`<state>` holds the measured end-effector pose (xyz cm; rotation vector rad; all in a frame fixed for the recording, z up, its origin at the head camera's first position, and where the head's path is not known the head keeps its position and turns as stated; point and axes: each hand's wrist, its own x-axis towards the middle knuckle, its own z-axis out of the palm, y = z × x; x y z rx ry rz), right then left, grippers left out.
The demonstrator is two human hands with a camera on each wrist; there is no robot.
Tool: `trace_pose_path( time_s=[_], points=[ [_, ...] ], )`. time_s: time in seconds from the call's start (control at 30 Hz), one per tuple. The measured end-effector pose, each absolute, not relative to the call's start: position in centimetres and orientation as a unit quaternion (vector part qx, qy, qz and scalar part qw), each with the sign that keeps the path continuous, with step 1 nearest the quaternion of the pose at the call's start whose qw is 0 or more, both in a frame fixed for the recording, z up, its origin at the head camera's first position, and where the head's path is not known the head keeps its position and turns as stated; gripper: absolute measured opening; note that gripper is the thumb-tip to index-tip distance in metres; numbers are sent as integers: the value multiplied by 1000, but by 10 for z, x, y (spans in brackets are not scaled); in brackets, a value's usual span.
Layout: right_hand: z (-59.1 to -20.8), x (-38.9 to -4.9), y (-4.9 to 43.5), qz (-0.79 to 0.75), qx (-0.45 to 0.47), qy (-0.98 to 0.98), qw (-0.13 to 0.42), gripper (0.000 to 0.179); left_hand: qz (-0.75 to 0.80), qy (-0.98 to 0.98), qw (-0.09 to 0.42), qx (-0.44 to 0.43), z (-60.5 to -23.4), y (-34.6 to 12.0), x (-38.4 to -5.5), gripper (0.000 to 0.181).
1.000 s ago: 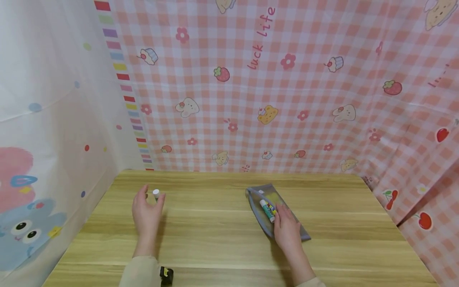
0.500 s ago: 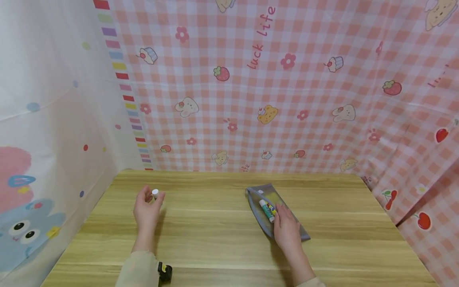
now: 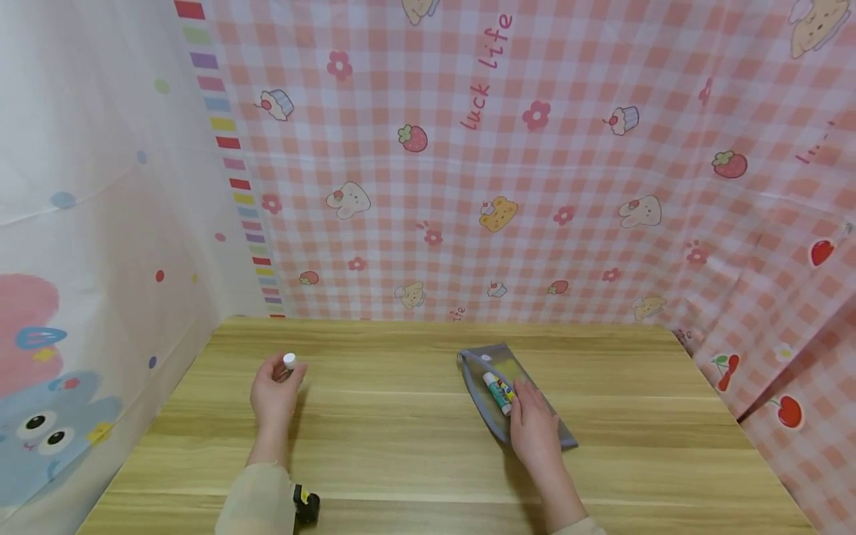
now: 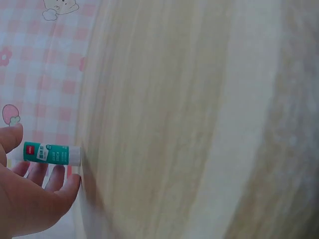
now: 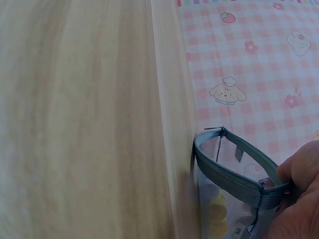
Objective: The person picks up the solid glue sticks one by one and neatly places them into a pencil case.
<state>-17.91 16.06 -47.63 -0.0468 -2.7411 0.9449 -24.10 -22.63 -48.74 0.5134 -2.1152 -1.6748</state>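
Upright on the table, a teal glue stick (image 4: 47,153) with a white end stands within the curled fingers of my left hand (image 3: 276,394). In the left wrist view its thumb (image 4: 12,137) lies above one end and the fingertips lie right along the stick's lower side. My right hand (image 3: 535,427) grips the side of a grey see-through zip pouch (image 3: 478,405); in the right wrist view the pouch's mouth (image 5: 219,172) gapes. Inside it show a second green and white glue stick (image 3: 497,392) and yellow round shapes (image 5: 217,214).
The wooden table (image 3: 388,438) lies between the hands. A small black and yellow block (image 3: 307,507) is beside the left sleeve (image 3: 257,498). Pink checked cloth (image 3: 428,178) hangs behind the table, with white printed cloth (image 3: 120,223) on the left.
The fingers and thumb of my left hand have drawn in around the glue stick. The left sleeve has shifted slightly forward. My right hand and the pouch have barely moved.
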Motion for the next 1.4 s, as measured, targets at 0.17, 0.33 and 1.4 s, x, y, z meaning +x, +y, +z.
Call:
trace_pose_path(
  time_s=[0.17, 0.33, 1.4],
  points=[
    [-477, -179, 161, 325, -16, -938, 119, 39, -592, -759, 198, 186, -488, -226, -242, 45],
    [-477, -179, 162, 326, -16, -937, 121, 39, -567, -775, 199, 196, -489, -227, -243, 40],
    [-472, -177, 159, 321, -12, -939, 121, 37, -582, -788, 137, 143, -482, -208, -245, 28]
  ],
)
